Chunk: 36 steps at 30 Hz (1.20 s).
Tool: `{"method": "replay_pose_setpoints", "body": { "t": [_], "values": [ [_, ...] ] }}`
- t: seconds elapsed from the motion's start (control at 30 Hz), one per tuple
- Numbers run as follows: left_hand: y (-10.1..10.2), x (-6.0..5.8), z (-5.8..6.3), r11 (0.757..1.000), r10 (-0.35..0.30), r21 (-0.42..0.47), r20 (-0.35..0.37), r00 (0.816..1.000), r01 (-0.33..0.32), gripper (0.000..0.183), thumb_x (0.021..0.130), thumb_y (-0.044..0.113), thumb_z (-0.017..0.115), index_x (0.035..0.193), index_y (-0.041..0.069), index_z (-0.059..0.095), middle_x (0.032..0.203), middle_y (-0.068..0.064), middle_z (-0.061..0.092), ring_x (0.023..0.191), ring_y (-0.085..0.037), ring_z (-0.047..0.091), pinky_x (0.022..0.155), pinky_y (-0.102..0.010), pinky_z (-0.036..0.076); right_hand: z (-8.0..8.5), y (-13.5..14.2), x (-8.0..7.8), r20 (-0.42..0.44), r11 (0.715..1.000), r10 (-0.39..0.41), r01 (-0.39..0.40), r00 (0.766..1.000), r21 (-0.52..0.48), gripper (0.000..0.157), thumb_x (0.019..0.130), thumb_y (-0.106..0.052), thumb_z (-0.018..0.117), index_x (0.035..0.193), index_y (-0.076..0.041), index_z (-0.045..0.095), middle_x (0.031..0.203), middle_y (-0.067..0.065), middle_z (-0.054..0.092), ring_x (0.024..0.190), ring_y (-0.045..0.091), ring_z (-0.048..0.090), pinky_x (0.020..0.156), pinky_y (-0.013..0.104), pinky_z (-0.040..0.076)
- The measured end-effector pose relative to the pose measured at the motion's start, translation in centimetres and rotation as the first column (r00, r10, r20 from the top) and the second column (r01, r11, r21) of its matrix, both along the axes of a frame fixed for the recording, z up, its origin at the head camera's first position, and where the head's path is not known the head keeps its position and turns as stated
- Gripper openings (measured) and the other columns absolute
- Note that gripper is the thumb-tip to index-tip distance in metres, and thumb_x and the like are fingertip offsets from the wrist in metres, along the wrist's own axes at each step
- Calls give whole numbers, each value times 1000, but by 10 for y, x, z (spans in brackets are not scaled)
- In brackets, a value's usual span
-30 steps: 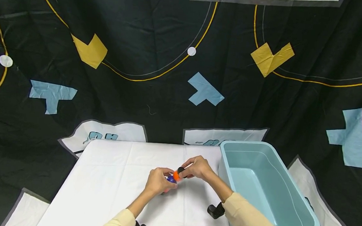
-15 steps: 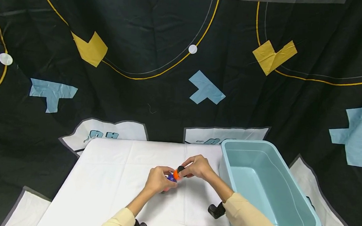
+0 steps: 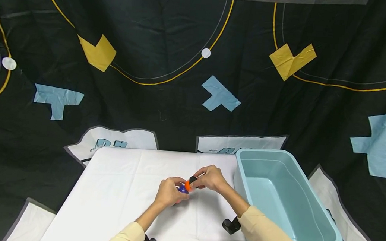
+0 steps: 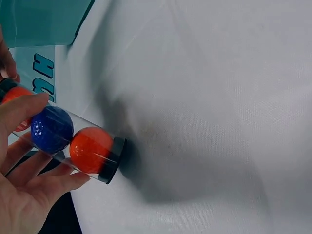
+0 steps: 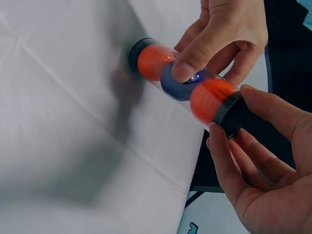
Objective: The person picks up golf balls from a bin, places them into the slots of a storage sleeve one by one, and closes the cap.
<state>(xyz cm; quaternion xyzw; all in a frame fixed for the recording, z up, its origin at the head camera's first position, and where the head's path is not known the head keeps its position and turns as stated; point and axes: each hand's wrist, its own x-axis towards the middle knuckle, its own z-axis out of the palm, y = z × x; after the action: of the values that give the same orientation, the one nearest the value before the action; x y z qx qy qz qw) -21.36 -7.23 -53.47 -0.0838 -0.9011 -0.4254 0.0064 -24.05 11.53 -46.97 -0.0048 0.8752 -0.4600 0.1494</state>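
Observation:
A clear tube [image 4: 73,116] with a black cap at each end is held tilted above the white table. Inside it a blue ball [image 4: 52,129] lies between two orange balls, one of them the orange ball [image 4: 91,149] by the lower cap. My left hand [image 3: 171,192] grips the tube round its middle, thumb over the blue ball. With fingertips and thumb my right hand [image 3: 210,178] pinches the black cap [image 5: 231,115] at the upper end, which is seated on the tube in the right wrist view.
A light blue plastic tub [image 3: 247,187] stands on the right of the white-covered table [image 3: 107,196]. Behind the table hangs a black cloth [image 3: 166,111] with yellow and blue tape shapes. Black wrist-worn camera mounts sit below both forearms.
Both hands keep their hold on the tube and its cap, almost still. The head view has shifted slightly.

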Motion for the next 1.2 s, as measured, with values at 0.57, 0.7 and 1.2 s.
{"method": "replay_pose_setpoints", "body": {
  "t": [0.57, 0.7, 1.2],
  "values": [
    [0, -8, 15, 998, 43, -40, -57, 997, -45, 44, 62, 13, 94, 101, 6, 74, 92, -17, 77, 83, -32, 74, 74, -43, 60, 24, 33, 1, -45, 978, 79, -68, 996, 198, 33, 70, -7, 88, 99, -9, 74, 79, 3, 71, 68, 22, 69, 63, 30, 54],
    [2, -14, 16, 996, 78, -40, -66, 995, -80, 43, 63, 14, 93, 101, 7, 74, 92, -15, 78, 87, -32, 74, 77, -44, 59, 28, 40, 2, -39, 967, 86, -74, 996, 242, 32, 71, -9, 88, 98, -8, 73, 79, 3, 71, 66, 19, 68, 63, 31, 54],
    [27, -27, 12, 973, 210, 105, -51, 976, -203, 40, 62, 9, 90, 98, 5, 74, 93, -15, 78, 94, -36, 73, 84, -48, 57, 26, 48, 5, -37, 955, 80, -66, 996, 289, 26, 75, -12, 86, 96, -6, 73, 74, 6, 69, 64, 19, 66, 57, 26, 48]
  ]
}}
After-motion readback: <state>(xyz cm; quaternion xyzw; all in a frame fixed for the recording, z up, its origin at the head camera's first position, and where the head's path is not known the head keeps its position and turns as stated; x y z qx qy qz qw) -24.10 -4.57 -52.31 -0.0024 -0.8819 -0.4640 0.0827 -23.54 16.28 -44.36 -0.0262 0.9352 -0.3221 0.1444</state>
